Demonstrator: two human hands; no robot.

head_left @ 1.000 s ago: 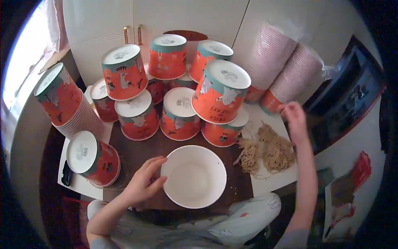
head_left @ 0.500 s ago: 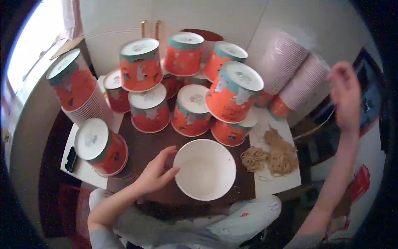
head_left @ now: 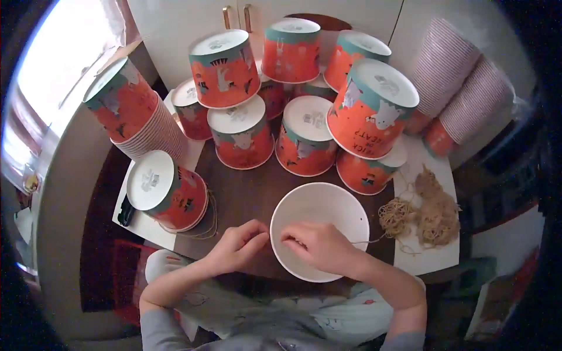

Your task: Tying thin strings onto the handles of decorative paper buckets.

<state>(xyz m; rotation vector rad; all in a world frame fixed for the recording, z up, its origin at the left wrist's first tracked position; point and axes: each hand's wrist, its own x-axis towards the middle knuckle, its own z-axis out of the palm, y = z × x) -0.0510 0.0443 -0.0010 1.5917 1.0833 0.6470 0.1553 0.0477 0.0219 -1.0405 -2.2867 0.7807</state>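
A white paper bucket [head_left: 345, 210] stands mouth up in front of me. Over its opening my right hand [head_left: 316, 245] is closed in a pinch on a thin strand of twine [head_left: 370, 241], which runs out rightward past the rim toward a tangled heap of tan twine [head_left: 438, 219]. Just off the bucket's left rim, my left hand [head_left: 239, 247] has thumb and fingers pressed together; what lies between them, if anything, is too small to make out.
Several upside-down orange and green paper buckets [head_left: 304, 146] are piled behind. At left stand a nested bucket stack [head_left: 134, 117] and a bucket with twine [head_left: 170, 193] beside a black tool [head_left: 125, 212]. Tall wrapped stacks [head_left: 448, 70] lean at back right.
My right hand has come down from the far upper right to over the bucket, drawing twine along. The left hand's fingers have closed. The view has shifted, moving the scene rightward.
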